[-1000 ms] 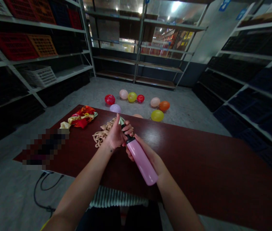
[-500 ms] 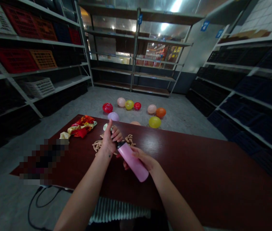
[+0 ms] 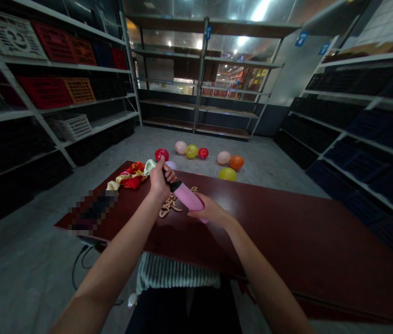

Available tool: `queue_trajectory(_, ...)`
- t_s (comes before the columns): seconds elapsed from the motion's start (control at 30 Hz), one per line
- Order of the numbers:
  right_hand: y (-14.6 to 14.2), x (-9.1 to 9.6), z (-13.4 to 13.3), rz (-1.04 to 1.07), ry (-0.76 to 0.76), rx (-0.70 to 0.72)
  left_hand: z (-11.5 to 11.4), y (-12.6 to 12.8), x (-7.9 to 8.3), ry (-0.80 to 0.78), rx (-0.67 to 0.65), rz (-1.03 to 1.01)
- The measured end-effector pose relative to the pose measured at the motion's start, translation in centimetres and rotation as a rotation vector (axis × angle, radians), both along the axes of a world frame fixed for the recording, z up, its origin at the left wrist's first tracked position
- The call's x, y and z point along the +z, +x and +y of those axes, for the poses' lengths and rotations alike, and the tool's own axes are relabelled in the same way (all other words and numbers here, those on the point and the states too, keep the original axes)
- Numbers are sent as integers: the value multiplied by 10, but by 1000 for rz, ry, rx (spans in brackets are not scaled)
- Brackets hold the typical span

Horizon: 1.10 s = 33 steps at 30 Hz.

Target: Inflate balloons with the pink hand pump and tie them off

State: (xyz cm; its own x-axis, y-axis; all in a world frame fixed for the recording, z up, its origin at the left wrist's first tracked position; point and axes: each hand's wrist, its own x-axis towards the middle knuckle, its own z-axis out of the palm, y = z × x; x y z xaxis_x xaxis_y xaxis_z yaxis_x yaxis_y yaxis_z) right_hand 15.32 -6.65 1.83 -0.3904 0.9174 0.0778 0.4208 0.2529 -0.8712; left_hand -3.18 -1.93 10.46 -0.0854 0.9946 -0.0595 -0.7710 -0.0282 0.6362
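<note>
In front of me, over the table, a pink hand pump (image 3: 188, 196) with a black neck is tilted, its neck pointing up and left. My left hand (image 3: 161, 180) is wrapped round the black end, thumb up. My right hand (image 3: 212, 209) grips the lower part of the pink body, fingers curled around it. A pale green limp piece (image 3: 150, 167) shows just beyond my left hand; I cannot tell whether it is attached to the neck. Under the pump lies a loose heap of tan curled strips (image 3: 169, 206), partly hidden by the pump and my left hand.
Red and gold crumpled pieces (image 3: 132, 175) lie on the far left of the dark red table (image 3: 269, 222), near a blurred dark patch (image 3: 95, 211). Several balloons (image 3: 192, 151) rest on the floor beyond. Shelves with crates (image 3: 48, 92) line the sides. A striped cloth (image 3: 178, 273) hangs below the near edge.
Both hands and the pump have moved up and away from me. My view has shifted left. The pale green piece shows larger beyond my left hand.
</note>
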Motion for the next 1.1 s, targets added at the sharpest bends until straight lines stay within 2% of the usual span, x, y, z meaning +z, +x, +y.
queue_trajectory(0.1,9,0,-4,-244,232,-137,5,12,-2,-13,7,-19)
queue_trajectory(0.2,30,-8,-6,-514,445,-257,15,26,-5,-45,56,-34)
queue_trajectory(0.3,57,-23,-3,-708,557,-352,28,38,-7,-63,110,-41)
queue_trajectory(0.4,80,-39,0,-800,607,-413,43,46,-8,-96,156,-36)
queue_trajectory(0.57,86,-50,2,-762,623,-471,69,39,-4,-128,168,-6)
queue_trajectory(0.7,80,-50,8,-680,589,-489,89,25,9,-147,175,49)
queue_trajectory(0.8,80,-53,11,-612,577,-509,99,24,17,-125,211,69)
queue_trajectory(0.9,84,-55,13,-553,558,-551,105,36,19,-113,247,81)
queue_trajectory(1.1,88,-53,9,-504,500,-628,103,76,9,-99,301,98)
